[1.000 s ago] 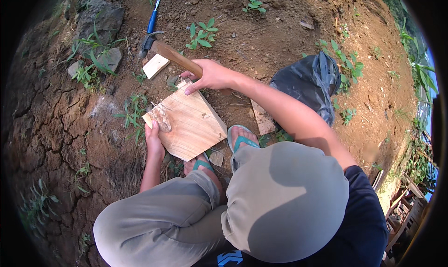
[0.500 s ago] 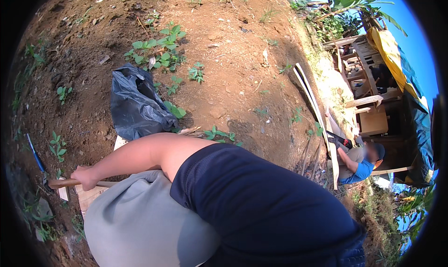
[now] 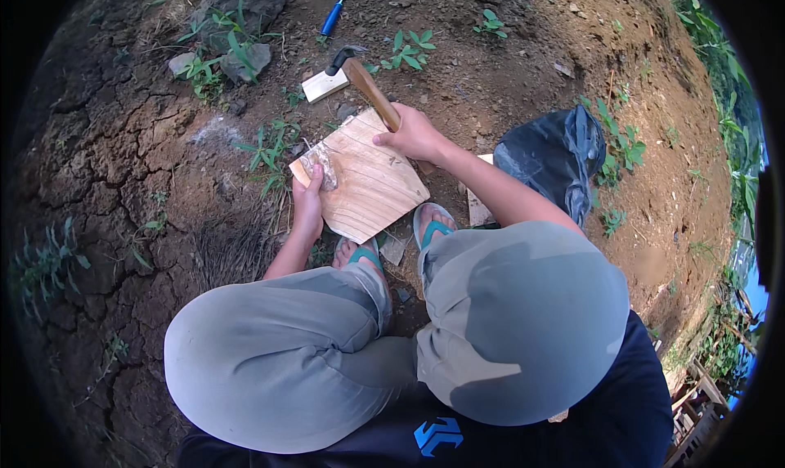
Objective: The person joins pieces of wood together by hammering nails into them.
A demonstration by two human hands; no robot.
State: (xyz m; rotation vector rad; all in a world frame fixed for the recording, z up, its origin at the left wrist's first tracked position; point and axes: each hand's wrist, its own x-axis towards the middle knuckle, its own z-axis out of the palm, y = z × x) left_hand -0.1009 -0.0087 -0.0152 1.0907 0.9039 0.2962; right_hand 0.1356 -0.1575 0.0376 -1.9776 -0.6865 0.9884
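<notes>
My right hand (image 3: 413,133) is closed round the wooden handle of a claw hammer (image 3: 374,98), its dark metal head pointing away from me. The hand is over the upper right edge of a pale wooden board (image 3: 372,182), which is tilted above my feet. My left hand (image 3: 309,206) grips the board's left edge, thumb on top, beside a rough bark-like patch; its other fingers are hidden underneath.
Beyond the board lie a small wood block (image 3: 325,85) and a blue-handled tool (image 3: 332,18). A black plastic bag (image 3: 548,153) stands at right, near another wood piece (image 3: 478,208). Rocks (image 3: 243,14) and weeds dot the soil. My sandalled feet (image 3: 357,254) are under the board's near edge.
My view has swung from the right side, where a person sat by a shelter, down to my lap. The board and my left hand now show; the hammer stays in my right hand.
</notes>
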